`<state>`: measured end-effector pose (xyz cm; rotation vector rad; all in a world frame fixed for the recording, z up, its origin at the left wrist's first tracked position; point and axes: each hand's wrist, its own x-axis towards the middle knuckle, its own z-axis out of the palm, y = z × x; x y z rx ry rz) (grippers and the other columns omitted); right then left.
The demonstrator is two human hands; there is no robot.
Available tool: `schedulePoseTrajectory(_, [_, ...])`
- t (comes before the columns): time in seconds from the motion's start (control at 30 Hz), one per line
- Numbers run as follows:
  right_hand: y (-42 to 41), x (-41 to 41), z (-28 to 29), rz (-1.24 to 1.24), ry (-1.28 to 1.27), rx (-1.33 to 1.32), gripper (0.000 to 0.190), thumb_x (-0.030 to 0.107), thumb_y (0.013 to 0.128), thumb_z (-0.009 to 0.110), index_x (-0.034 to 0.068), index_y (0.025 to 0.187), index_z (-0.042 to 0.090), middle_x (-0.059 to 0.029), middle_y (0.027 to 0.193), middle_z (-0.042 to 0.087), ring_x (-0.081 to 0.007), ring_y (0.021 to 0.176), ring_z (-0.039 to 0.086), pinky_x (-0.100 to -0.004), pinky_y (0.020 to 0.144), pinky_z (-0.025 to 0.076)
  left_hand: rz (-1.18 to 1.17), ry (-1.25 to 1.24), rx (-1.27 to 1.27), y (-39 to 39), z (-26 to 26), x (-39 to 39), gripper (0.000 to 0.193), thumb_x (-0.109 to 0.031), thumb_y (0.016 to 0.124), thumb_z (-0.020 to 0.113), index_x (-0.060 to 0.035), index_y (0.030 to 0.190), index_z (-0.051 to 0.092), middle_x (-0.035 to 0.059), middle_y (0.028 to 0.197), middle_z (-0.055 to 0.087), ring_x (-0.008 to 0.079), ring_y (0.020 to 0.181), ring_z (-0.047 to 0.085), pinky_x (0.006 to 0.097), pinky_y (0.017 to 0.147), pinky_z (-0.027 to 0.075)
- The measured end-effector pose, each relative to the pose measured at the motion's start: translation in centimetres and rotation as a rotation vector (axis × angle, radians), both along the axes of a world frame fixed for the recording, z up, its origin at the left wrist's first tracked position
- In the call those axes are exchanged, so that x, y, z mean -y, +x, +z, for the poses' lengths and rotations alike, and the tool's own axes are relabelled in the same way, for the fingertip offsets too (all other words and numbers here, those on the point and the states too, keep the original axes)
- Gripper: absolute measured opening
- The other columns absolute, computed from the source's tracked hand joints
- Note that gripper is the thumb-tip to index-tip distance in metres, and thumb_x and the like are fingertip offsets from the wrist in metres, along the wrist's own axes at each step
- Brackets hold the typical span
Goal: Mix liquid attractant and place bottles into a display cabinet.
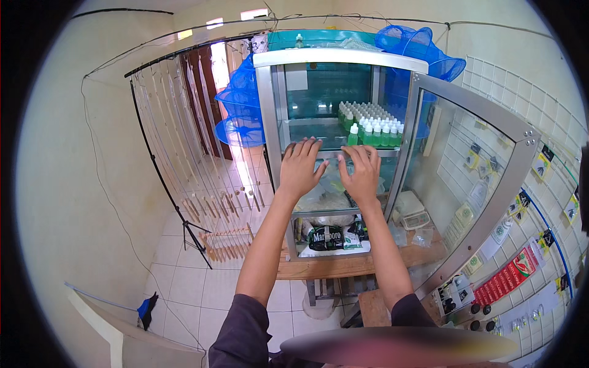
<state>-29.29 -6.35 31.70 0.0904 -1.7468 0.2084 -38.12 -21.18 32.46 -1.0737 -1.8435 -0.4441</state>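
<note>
Both arms reach toward a glass display cabinet (340, 56) with a metal frame, its door (478, 112) swung out to the right. My left hand (300, 166) is raised before the middle shelf, palm away, fingers spread and nothing in it. Beside it my right hand (362, 171) has the same pose, bent fingers apart and holding nothing. Whether the fingertips touch the shelf edge is unclear. Behind my right hand, several small dropper bottles (377, 137) of green liquid with white caps stand in rows. One such bottle (353, 136) stands slightly forward at the left.
Clear plastic bags and a black pouch (326, 237) fill the lower cabinet levels. A digital scale (411, 211) sits on the wooden table (322, 269). Blue mesh nets (241, 108) hang beside the cabinet. Left is a black stand (149, 129) with hanging lines; right, a wire grid (497, 83) with packets.
</note>
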Motion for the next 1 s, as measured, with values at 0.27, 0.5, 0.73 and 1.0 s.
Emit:
schedulePoseTrajectory(0.27, [-0.6, -0.5, 0.1, -0.011, 0.011, 0.044, 0.024, 0.023, 0.085, 0.062, 0.005, 0.101, 0.066, -0.0072, 0.103, 0.065, -0.0235, 0.104, 0.056, -0.0382, 0.089, 0.036, -0.008, 0.027, -0.002, 0.2, -0.1, -0.3, 0.052, -0.038, 0.086, 0.059, -0.0043, 0.124, 0.051, 0.0136, 0.125, 0.055, 0.0281, 0.118, 0.05, 0.0451, 0.103, 0.033])
schedulePoseTrajectory(0.5, [-1.1, -0.3, 1.1, -0.088, 0.036, 0.125, 0.037, 0.033, 0.088, 0.059, -0.002, 0.098, 0.067, -0.0174, 0.103, 0.067, -0.0287, 0.101, 0.062, -0.0387, 0.091, 0.04, -0.026, 0.042, 0.004, 0.1, -0.3, -0.2, 0.052, -0.036, 0.084, 0.06, -0.004, 0.125, 0.051, 0.0136, 0.126, 0.055, 0.0283, 0.119, 0.049, 0.0452, 0.104, 0.032])
schedulePoseTrajectory(0.73, [-2.6, -0.2, 2.2, -0.171, 0.067, 0.305, 0.054, 0.044, 0.089, 0.056, -0.008, 0.094, 0.066, -0.0239, 0.101, 0.066, -0.0331, 0.102, 0.061, -0.04, 0.09, 0.043, -0.05, 0.059, 0.002, 0.0, -0.5, -0.1, 0.053, -0.03, 0.08, 0.063, -0.0038, 0.125, 0.049, 0.0135, 0.125, 0.054, 0.0286, 0.119, 0.048, 0.0457, 0.104, 0.032])
schedulePoseTrajectory(1.0, [-4.0, -0.1, 2.7, -0.256, 0.044, 0.43, 0.066, 0.053, 0.092, 0.046, -0.01, 0.099, 0.064, -0.0274, 0.106, 0.064, -0.0384, 0.104, 0.06, -0.0434, 0.094, 0.044, -0.05, 0.045, 0.003, -0.2, -0.8, -0.2, 0.056, -0.029, 0.08, 0.064, -0.0034, 0.127, 0.047, 0.0134, 0.127, 0.052, 0.0285, 0.122, 0.045, 0.0451, 0.105, 0.03])
